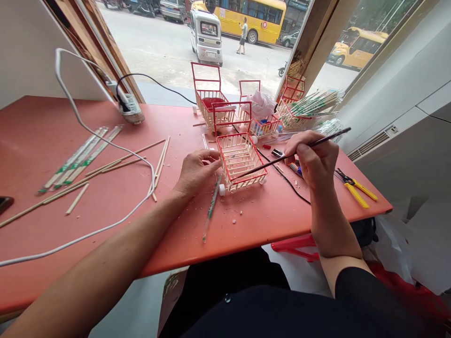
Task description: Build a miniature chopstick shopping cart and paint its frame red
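A small cart model [240,157] made of pale sticks with a red rim and white wheels stands on the orange table [112,220]. My left hand [197,170] rests beside its left wall, fingers curled against it. My right hand [313,157] pinches a thin dark brush [282,158] whose tip reaches down into the cart near its front rim. A wrapped chopstick [211,209] lies in front of the cart.
Three more cart models [211,101] stand at the back by the window, one holding wrapped chopsticks [310,104]. Loose sticks [116,166] and wrapped pairs [79,159] lie left. A white cable [105,141] loops across the table. Yellow cutters [355,188] sit at the right edge.
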The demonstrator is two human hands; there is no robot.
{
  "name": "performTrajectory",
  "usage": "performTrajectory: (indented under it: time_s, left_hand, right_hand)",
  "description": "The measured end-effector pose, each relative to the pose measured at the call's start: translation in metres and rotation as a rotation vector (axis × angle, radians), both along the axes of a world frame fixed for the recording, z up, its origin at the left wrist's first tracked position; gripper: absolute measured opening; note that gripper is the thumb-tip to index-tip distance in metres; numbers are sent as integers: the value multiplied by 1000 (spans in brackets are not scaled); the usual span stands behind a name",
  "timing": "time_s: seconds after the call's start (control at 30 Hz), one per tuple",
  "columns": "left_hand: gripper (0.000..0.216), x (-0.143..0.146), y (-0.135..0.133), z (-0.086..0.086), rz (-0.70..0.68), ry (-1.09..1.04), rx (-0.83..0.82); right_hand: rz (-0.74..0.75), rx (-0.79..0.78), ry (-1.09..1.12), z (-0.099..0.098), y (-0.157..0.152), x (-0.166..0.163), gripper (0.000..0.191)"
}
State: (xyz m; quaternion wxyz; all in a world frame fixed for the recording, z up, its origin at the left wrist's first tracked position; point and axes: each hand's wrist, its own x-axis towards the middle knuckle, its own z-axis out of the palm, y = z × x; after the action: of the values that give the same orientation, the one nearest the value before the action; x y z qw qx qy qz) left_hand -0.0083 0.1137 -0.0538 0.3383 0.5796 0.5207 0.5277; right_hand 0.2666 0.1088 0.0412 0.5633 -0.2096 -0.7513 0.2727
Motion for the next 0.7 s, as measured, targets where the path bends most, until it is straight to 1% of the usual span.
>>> performTrajectory:
  time_s: [0.2, 0.37, 0.53, 0.7]
  left_hand:
    - [26, 0, 1, -1, -3, -8, 26]
    - [27, 0, 1, -2, 1, -15, 24]
    - [28, 0, 1, -2, -1, -11, 28]
    - [27, -1, 1, -1, -2, 6, 35]
  right_hand:
    - [-21, -8, 2, -1, 2, -1, 26]
    - [22, -36, 3, 1, 0, 1, 26]
    - [38, -1, 11, 3, -1, 1, 21]
    - [66, 59, -8, 0, 2, 1, 21]
